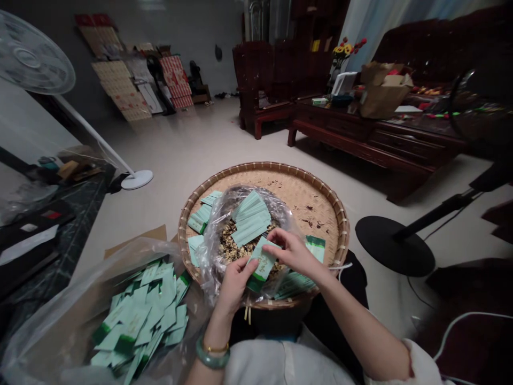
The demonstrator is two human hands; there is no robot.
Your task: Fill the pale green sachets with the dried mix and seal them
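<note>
My left hand (234, 283) grips the lower left edge of a green sachet (262, 262), which has gold lettering and a dark green band. The fingers of my right hand (294, 251) are pinched together at the sachet's upper edge. Whether its top is open I cannot tell. Below lies a clear plastic bag (212, 235) of dark and pale loose dried tea-like mix (228, 235). On that mix rests a fanned stack of pale green sachets (251, 216). The bag stands in a round woven bamboo tray (320, 192). More green sachets (294, 284) lie at the tray's near right.
A plastic-lined box (52, 321) holds a heap of sachets (148, 315) on my left. A white fan (137, 180) stands at the left, and a black fan base (395, 246) at the right. A dark wooden table (372, 139) is beyond, with a paper bag (382, 93).
</note>
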